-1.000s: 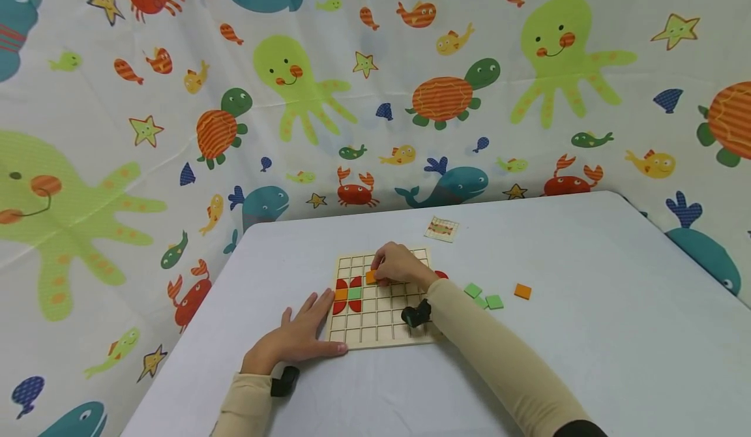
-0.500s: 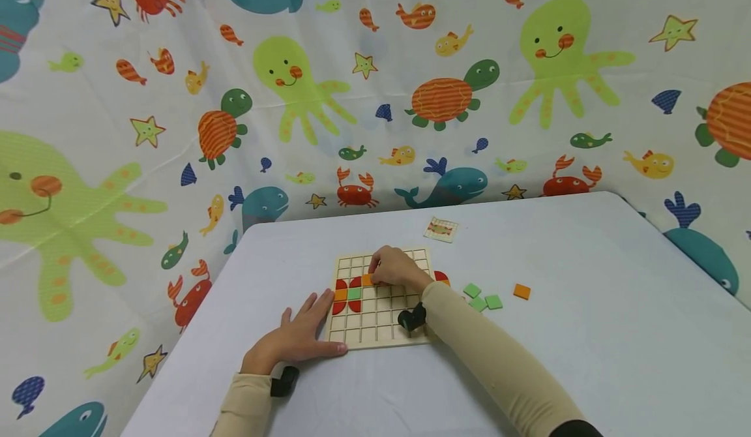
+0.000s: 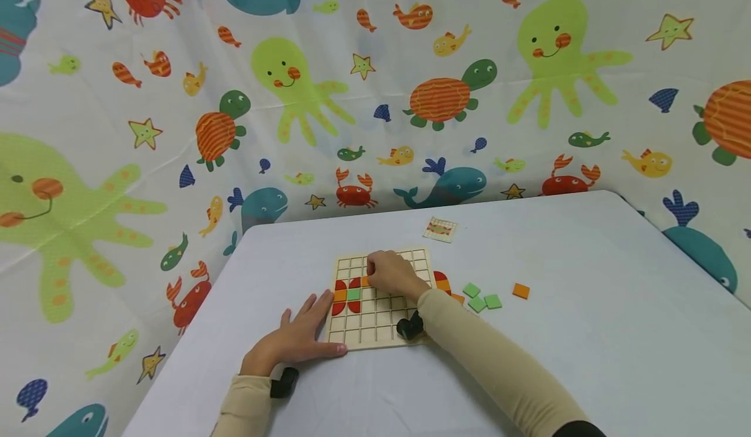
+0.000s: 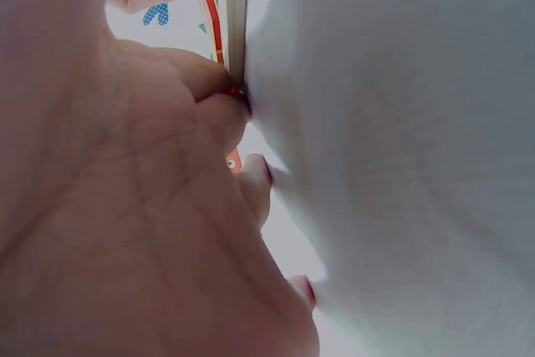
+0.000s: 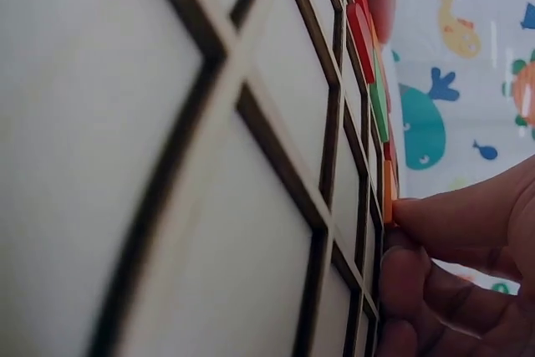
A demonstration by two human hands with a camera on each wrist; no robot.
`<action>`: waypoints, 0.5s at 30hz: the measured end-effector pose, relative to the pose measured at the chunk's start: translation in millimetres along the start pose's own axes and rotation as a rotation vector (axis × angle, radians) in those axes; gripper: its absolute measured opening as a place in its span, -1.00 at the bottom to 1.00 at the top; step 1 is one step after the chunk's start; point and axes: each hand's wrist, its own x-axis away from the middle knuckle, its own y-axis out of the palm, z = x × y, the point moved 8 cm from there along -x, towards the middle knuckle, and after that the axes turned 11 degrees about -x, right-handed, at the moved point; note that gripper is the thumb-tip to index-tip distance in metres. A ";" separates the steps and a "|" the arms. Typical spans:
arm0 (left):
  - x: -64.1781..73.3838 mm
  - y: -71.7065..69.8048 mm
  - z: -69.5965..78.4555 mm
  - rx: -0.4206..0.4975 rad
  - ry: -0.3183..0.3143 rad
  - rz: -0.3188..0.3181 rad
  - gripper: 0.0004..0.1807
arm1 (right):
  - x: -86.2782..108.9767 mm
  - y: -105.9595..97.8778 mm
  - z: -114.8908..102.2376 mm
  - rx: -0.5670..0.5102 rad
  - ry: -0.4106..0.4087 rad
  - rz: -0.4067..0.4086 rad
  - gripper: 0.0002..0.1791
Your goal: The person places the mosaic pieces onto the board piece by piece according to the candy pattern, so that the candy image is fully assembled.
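A pale wooden grid board [image 3: 375,336] lies on the white table. My left hand [image 3: 296,336] rests flat with spread fingers along its left edge, the thumb at the near corner. On the board's left side, red rounded pieces [image 3: 354,307] surround an orange square tile [image 3: 341,295] and a green square tile [image 3: 354,293]. My right hand [image 3: 394,272] is over the upper middle of the grid, fingers curled. Its fingertips are on another orange tile [image 5: 387,191], which sits at the grid, just up and right of the green one. The right hand hides part of that tile.
Right of the board lie a red rounded piece [image 3: 440,275], partly covered orange pieces [image 3: 443,286], loose green tiles [image 3: 493,301] and one orange tile [image 3: 521,291]. A pattern card [image 3: 440,229] lies behind the board. A sea-animal curtain [image 3: 375,98] hangs behind the table.
My right hand has shifted slightly left and down with the orange tile, which now sits closer to the red and green pieces. The left hand has stayed still.
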 end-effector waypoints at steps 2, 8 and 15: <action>-0.2 1.2 -0.3 -0.001 -0.001 -0.001 0.36 | 1.5 0.2 -2.0 -0.002 -0.016 -0.008 -0.92; 0.0 1.6 -0.2 0.001 -0.003 -0.006 0.35 | 9.5 -2.7 -5.6 -0.069 -0.120 -0.080 -0.91; 1.3 -1.8 0.7 0.007 -0.004 -0.004 0.35 | 27.0 -16.7 -4.9 -0.158 -0.173 -0.156 -0.82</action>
